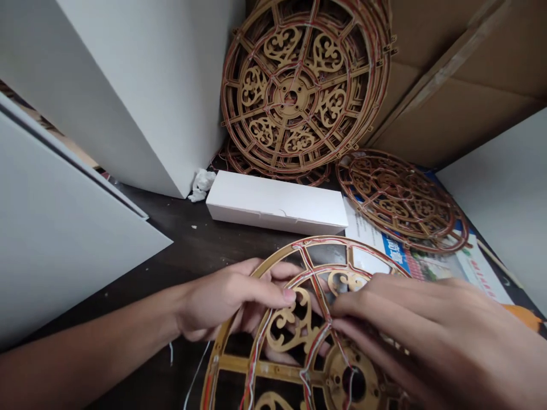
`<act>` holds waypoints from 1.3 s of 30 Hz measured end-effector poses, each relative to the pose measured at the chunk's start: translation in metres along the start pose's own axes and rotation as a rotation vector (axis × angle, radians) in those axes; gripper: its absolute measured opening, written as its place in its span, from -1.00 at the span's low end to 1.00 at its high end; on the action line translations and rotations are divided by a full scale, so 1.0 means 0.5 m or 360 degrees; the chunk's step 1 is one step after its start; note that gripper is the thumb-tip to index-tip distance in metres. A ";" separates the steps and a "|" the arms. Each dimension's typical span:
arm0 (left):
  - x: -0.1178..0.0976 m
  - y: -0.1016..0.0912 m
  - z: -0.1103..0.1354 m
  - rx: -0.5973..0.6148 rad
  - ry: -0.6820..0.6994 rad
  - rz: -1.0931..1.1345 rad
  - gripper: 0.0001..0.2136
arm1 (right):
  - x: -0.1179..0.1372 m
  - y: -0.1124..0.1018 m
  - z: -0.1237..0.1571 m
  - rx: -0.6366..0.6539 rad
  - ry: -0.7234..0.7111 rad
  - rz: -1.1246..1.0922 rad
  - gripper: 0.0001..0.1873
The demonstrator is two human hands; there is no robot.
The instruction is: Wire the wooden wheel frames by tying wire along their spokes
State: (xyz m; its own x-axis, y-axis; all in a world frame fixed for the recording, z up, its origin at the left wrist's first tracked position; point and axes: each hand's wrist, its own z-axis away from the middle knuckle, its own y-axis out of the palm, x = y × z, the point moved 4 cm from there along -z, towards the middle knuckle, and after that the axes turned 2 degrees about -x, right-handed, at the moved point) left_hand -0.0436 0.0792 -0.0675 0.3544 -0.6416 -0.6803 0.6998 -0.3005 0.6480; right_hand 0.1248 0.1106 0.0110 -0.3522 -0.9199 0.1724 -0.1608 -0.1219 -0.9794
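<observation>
Two bare hands work at one round gold frame [315, 287], which lies between them, tilted. Beyond the grip there is one long white box [277, 202] and one crumpled white tissue [201, 183] at its left end. Past the box leans one stack of similar frames [301, 94], overlapped too closely to count; to its right lies a lower pile [397, 199] of at least two.

The left hand [231, 296] comes in from the left, thumb on top near a scroll ornament, fingers underneath, clamped on the frame. The right hand [419, 319] arches over the opposite side, its fingertips close together against a wired spoke just above the hub; whether they pinch a wire, I cannot tell.
</observation>
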 end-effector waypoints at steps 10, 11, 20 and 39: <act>0.014 -0.001 0.000 0.0191 -0.0162 0.0143 -0.68 | 0.020 0.002 -0.025 0.0250 -0.0248 0.0069 -0.72; 0.015 -0.001 -0.001 0.0227 -0.0163 0.0161 -0.68 | 0.022 0.002 -0.028 0.0262 -0.0259 0.0068 -0.72; 0.013 0.000 -0.001 0.0226 -0.0253 0.0148 -0.74 | 0.048 -0.014 -0.055 0.0291 -0.0431 0.0266 -0.76; 0.021 -0.004 -0.009 0.0364 -0.0333 0.0101 -0.92 | 0.061 0.032 -0.106 0.0578 -0.0679 0.0280 -0.72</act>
State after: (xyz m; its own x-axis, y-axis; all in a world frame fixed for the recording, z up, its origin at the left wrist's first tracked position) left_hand -0.0383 0.0763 -0.0777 0.2411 -0.7883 -0.5661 0.5143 -0.3909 0.7633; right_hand 0.0624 0.1001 0.0060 0.0696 -0.9974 0.0200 0.2192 -0.0042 -0.9757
